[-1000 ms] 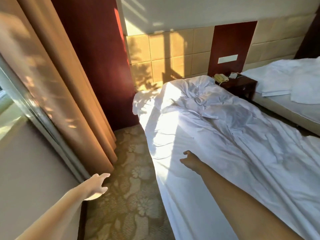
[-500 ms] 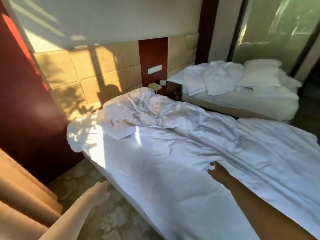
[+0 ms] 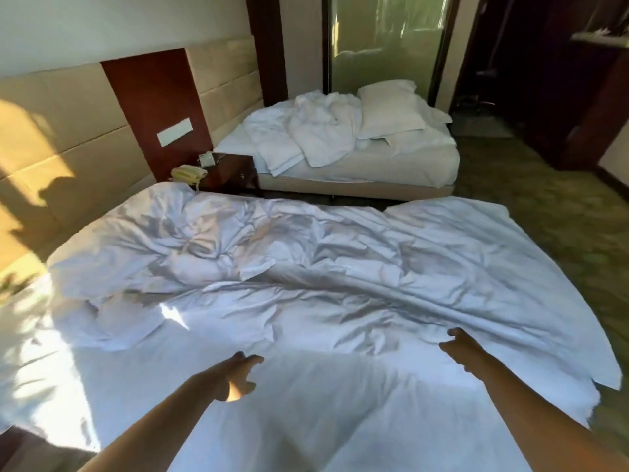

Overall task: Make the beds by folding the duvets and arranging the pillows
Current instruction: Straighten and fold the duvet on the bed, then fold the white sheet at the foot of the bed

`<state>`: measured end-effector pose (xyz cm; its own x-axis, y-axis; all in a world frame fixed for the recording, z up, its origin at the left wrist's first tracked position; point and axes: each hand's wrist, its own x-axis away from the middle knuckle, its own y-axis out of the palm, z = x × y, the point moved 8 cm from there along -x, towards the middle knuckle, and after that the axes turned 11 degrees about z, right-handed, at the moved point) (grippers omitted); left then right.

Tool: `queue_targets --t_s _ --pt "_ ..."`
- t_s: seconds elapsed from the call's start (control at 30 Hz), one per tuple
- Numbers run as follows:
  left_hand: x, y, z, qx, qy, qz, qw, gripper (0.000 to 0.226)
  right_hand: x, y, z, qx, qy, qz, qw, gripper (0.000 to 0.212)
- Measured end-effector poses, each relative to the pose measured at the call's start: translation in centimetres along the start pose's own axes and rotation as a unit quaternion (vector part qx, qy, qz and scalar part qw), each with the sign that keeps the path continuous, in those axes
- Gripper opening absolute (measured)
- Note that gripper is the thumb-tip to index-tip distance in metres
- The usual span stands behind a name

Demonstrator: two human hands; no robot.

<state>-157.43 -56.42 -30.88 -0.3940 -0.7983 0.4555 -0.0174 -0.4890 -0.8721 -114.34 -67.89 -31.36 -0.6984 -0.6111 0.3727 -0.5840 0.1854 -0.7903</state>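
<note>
1. The left hand (image 3: 238,376) hangs just above the smooth white bed sheet (image 3: 323,403), its grip wide, with the fingers spread and holding nothing.
2. The right hand (image 3: 461,350) lies on the near edge of the crumpled white duvet (image 3: 306,267). Its fingers curve into the cloth, but I cannot tell whether the grip has closed on it.
3. The duvet sprawls across the near bed (image 3: 211,447), bunched toward the left end. Its right corner hangs over the green patterned carpet (image 3: 561,233).
4. The step looks like gathering the near edge. It probably goes best with both hands taking that edge well apart, then lifting and shaking the duvet flat before any fold. The hanging corner could drag on the floor.
5. A plump white pillow (image 3: 391,110) sits on the far bed (image 3: 374,172) beside a second heaped white duvet (image 3: 316,134), well apart from both hands.
6. Half a second earlier the left hand reached over the carpet beside the bed; now it is over the sheet. The right hand is further right, and the view has swung right.
</note>
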Motion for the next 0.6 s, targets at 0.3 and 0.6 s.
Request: queue_targets --t_s 0.3,0.6 --pt "-11.2 -4.9 -8.7 0.008 -0.042 0.004 0.999 0.069 -5.0 9.0 -9.3 0.076 -0.049 -0.060 0.994 0.056" --pt "-28.7 -6.5 -14.7 -0.094 -0.019 0.044 0.994 0.099 -10.9 15.9 -15.7 0.324 -0.105 -0.020 0.940 0.066"
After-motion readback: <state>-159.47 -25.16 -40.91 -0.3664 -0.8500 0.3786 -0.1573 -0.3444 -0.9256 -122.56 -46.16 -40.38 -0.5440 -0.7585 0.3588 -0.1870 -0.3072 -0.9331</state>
